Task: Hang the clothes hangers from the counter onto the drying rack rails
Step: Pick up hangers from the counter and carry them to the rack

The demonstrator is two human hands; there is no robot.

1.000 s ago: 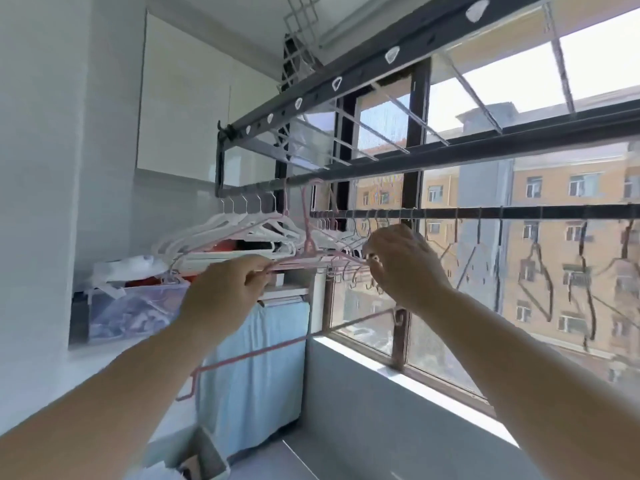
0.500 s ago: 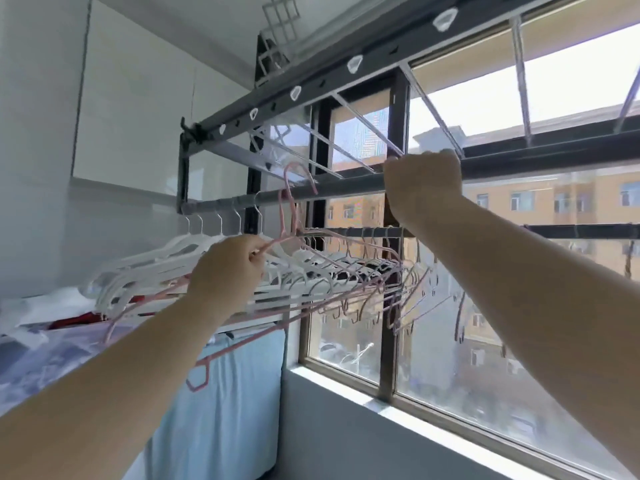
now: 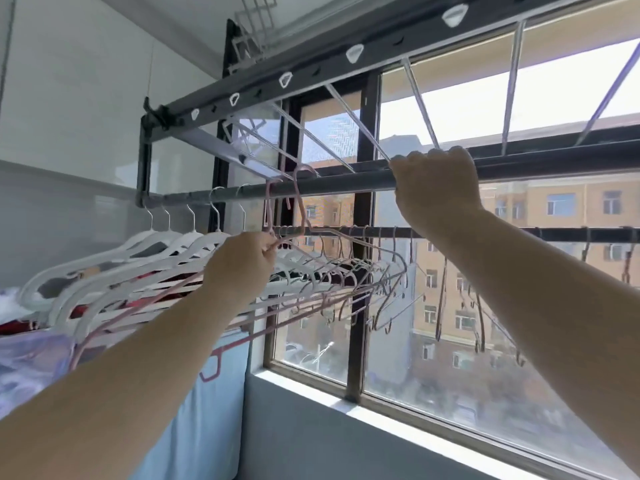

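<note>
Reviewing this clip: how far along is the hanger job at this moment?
Done: several white hangers hang on the grey rail. In hand: the left hand grips pink hangers, hooks up at that rail, while the right hand grips the rail. Left: seating those hooks; whether more hangers wait elsewhere cannot be told.

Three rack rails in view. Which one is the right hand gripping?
The middle grey tube, where the white hangers hook; right hand wraps it. Not the slotted top beam or thin lower bar.

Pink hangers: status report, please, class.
Left hand grips pink hangers, hooks at rail. Right hand grips rail. White hangers crowd left end.
</note>
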